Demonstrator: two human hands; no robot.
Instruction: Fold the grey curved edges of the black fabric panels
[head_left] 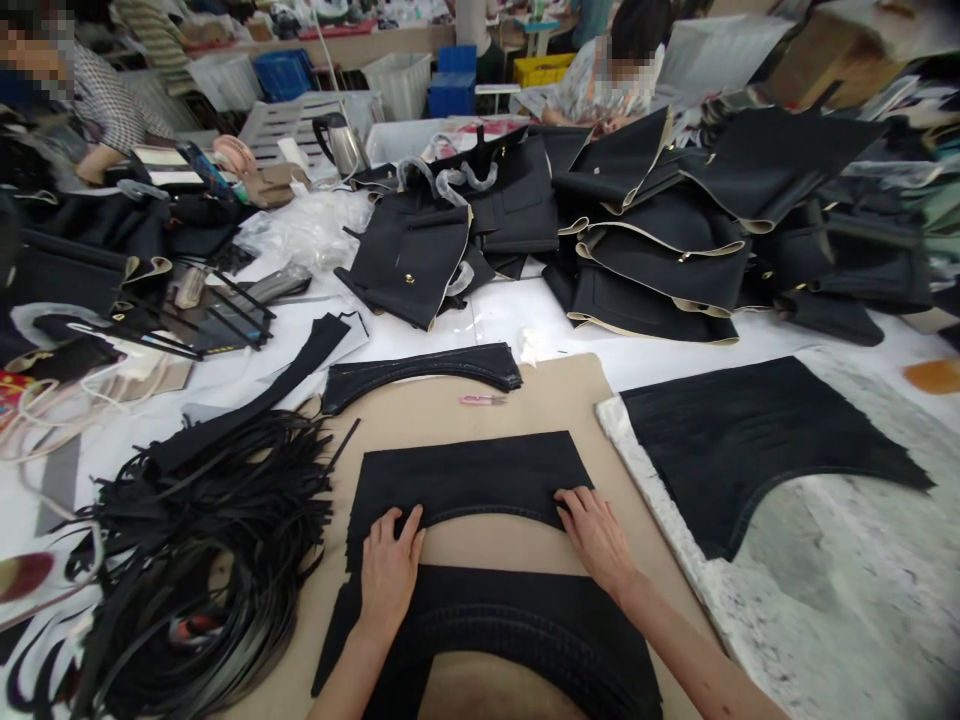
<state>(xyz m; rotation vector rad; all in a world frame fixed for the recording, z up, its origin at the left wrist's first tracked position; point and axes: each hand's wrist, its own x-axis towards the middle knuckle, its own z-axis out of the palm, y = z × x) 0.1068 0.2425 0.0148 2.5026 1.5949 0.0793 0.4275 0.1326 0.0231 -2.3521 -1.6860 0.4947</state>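
Observation:
My left hand [388,568] lies flat, fingers stretched out, on the left leg of a black arch-shaped leather piece [465,475] on a tan board [570,385]. My right hand [596,535] rests flat with fingers spread on the right leg of the same piece. A second black cut piece [510,625] lies just below, under my forearms. Neither hand holds anything.
A tangle of black strips [202,540] lies to the left. A curved black band [420,372] and a small pink tool [480,400] sit above. A large black panel [742,440] lies on the stone slab [840,580] at right. Stacked black bags [660,230] and seated people are behind.

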